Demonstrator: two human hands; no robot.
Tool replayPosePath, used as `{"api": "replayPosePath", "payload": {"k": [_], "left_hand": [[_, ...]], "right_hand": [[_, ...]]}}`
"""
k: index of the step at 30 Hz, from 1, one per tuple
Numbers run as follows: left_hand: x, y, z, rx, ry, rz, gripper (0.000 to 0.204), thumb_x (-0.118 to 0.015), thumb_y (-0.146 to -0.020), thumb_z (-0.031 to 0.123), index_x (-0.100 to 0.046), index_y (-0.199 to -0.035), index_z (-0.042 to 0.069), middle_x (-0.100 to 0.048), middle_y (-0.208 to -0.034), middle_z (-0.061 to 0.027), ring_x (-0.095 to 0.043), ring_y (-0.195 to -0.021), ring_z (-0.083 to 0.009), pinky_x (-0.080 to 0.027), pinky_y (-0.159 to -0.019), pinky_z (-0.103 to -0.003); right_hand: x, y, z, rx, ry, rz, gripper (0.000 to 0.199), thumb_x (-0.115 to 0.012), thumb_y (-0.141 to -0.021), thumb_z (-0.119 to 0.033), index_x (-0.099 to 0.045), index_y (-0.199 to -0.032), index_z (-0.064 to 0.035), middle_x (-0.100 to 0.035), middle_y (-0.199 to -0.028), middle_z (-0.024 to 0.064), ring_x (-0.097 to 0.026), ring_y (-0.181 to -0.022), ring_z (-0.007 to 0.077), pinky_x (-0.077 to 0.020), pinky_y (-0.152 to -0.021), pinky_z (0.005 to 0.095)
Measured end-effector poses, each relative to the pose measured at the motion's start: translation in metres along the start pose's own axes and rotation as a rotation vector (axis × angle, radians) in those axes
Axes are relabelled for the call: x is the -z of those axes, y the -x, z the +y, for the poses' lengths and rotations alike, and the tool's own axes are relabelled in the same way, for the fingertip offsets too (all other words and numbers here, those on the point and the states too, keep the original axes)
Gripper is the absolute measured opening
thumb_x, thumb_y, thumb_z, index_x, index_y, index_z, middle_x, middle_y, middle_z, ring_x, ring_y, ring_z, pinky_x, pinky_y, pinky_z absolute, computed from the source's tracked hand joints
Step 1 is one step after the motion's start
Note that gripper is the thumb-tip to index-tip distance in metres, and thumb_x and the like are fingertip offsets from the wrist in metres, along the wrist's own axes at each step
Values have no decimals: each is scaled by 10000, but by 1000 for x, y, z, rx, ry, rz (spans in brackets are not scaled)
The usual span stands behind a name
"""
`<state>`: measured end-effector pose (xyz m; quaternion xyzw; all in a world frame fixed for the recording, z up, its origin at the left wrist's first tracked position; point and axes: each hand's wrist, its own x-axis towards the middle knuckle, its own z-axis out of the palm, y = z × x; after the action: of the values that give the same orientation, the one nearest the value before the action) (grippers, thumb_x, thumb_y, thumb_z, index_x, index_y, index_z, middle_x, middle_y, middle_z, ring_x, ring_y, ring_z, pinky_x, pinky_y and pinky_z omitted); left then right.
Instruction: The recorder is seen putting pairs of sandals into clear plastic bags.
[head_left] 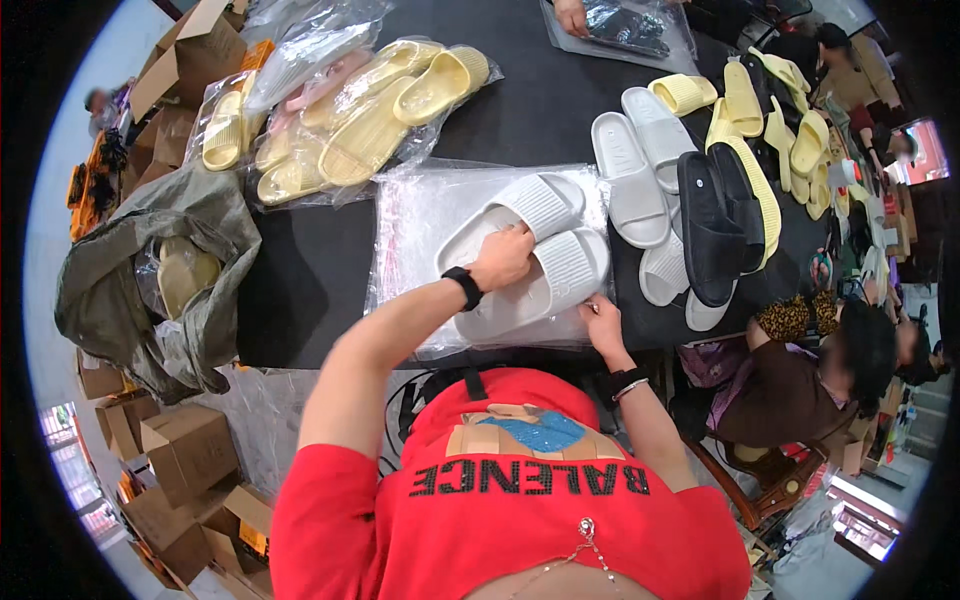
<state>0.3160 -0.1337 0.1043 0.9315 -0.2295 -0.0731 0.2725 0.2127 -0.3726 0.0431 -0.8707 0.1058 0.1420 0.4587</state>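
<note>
A pair of light grey slide sandals (pixel 570 272) lies side by side on a stack of clear plastic bags (pixel 402 225), straps toward the right. My left hand (pixel 503 260) is closed on the pair between the two straps, its fingertips partly hidden. Beside the nearer sandal's strap, my right hand (pixel 602 325) has its thumb and fingers pinched at the edge of a clear bag. Whether the sandals lie inside that top bag or only on it is hard to tell.
Bagged yellow slides (pixel 365 140) lie at the back left, near a grey-green sack (pixel 130 270). Loose grey slides (pixel 632 190), black slides (pixel 705 230) and yellow ones cover the table's right. Another person's hand (pixel 572 17) is at the far edge. Cardboard boxes (pixel 190 455) fill the left floor.
</note>
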Motion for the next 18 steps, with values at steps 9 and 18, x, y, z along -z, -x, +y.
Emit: {"api": "replayPosePath", "payload": {"k": [9, 18], "left_hand": [[57, 3, -91, 436, -200, 208, 213, -489, -685, 27, -596, -860, -29, -572, -996, -215, -586, -822, -380, -479, -711, -456], [5, 85, -19, -72, -148, -13, 215, -515, -646, 33, -576, -851, 18, -533, -907, -154, -547, -821, -336, -463, -705, -432]], "right_hand": [[-7, 10, -7, 132, 29, 134, 296, -562, -784, -92, -602, -1071, -28, -618, -928, 150, -604, -843, 254, -460, -762, 319], [-3, 8, -7, 179, -54, 185, 293, -551, -794, -59, -592, -1080, -13, -617, -966, 150, -610, -844, 245, -466, -759, 316]]}}
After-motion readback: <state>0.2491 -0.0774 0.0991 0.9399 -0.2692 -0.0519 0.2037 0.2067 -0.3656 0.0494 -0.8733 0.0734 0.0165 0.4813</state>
